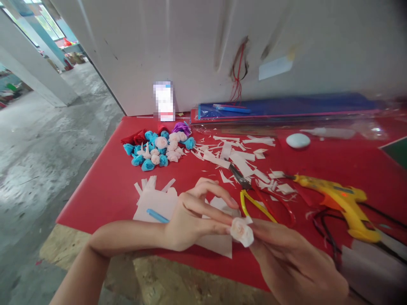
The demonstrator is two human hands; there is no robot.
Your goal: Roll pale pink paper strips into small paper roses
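Between my two hands is a small white paper flower (242, 232), close to the table's front edge. My left hand (197, 214) pinches its left side with thumb and forefinger, the other fingers curled above. From the right, my right hand (292, 254) holds the flower at its fingertips, partly hidden behind it. Below my left hand lie white paper sheets (219, 248) and a light blue pen (157, 216). Just beyond the hands rest scissors (251, 192) with red and yellow handles, blades among white paper scraps (243, 163).
A yellow glue gun (340, 197) with its cord lies right on the red table (95, 182). Finished blue, white, red and purple paper flowers (159, 146) cluster at the back left. A phone (164, 101) leans on the wall. A white oval object (298, 141) sits at the back right.
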